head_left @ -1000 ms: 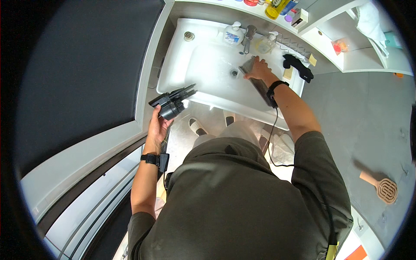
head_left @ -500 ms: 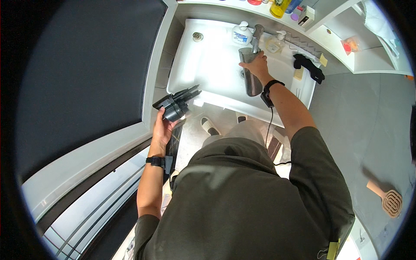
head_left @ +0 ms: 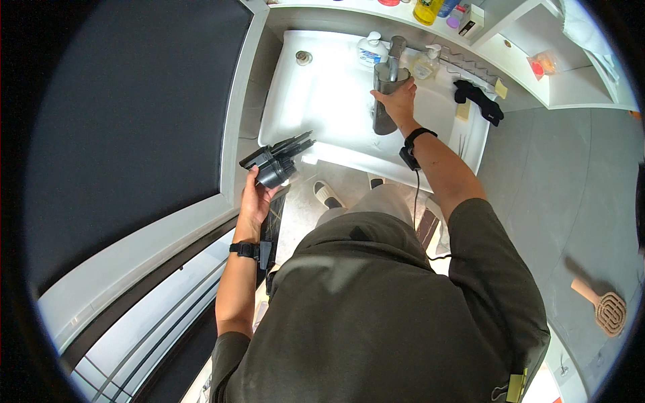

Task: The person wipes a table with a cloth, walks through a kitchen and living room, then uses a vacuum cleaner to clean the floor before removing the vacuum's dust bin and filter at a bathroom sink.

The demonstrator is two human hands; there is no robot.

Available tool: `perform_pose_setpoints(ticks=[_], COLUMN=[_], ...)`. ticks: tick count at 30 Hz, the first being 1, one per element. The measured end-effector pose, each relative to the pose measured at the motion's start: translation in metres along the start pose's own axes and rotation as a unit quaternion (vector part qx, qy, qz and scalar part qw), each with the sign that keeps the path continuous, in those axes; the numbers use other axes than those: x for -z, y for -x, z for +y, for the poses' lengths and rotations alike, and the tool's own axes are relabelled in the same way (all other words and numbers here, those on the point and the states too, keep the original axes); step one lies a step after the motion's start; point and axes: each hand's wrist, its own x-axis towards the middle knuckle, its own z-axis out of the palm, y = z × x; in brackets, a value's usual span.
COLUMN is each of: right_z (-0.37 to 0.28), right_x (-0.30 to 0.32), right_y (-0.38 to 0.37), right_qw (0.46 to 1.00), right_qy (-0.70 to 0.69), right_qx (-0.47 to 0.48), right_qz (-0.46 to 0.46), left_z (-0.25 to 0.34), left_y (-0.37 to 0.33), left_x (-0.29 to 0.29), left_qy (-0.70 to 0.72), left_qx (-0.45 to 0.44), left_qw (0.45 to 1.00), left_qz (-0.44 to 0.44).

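Observation:
A tall, see-through grey tank is held upright or slightly tilted over the white sink, its open mouth at the spout of the metal faucet. My right hand grips it near the rim, thumb on one side and the other fingers partly hidden behind. Whether water runs is not clear. Just outside the sink's near left corner, my left hand is closed around the base of a black cylindrical part with long prongs, which point right toward the sink edge.
Behind the faucet area stand a white pump bottle and a clear pump bottle. Black cloth lies over the sink's right rim, near a yellowish block. A shelf with bottles runs above; a hairbrush hangs at right.
My right hand has raised the tank slightly and brought its mouth up around the faucet spout. My left hand holds the black part almost in the same spot.

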Motion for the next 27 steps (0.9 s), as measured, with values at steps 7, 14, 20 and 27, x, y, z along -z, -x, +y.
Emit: perform_pose_setpoints(ticks=[7,14,20,27], right_z=[0.008,0.011,0.008,0.014], right_x=[-0.002,-0.001,0.0,-0.021], right_y=[0.001,0.006,0.013,-0.003], right_qw=[0.998,0.999,0.999,0.987], right_qy=[0.024,-0.004,-0.028,-0.145], right_qx=[-0.058,-0.031,-0.004,0.018], right_qz=[-0.006,0.002,-0.02,-0.068], left_z=[0.001,-0.001,0.001,0.005], left_y=[0.001,-0.003,0.001,0.002], left_x=[-0.003,-0.002,0.001,-0.008], left_qy=[-0.006,-0.016,-0.018,-0.037], left_qx=[0.003,-0.001,0.006,0.013], left_qw=[1.0,1.0,1.0,0.999], left_qz=[0.001,0.006,-0.013,-0.018])
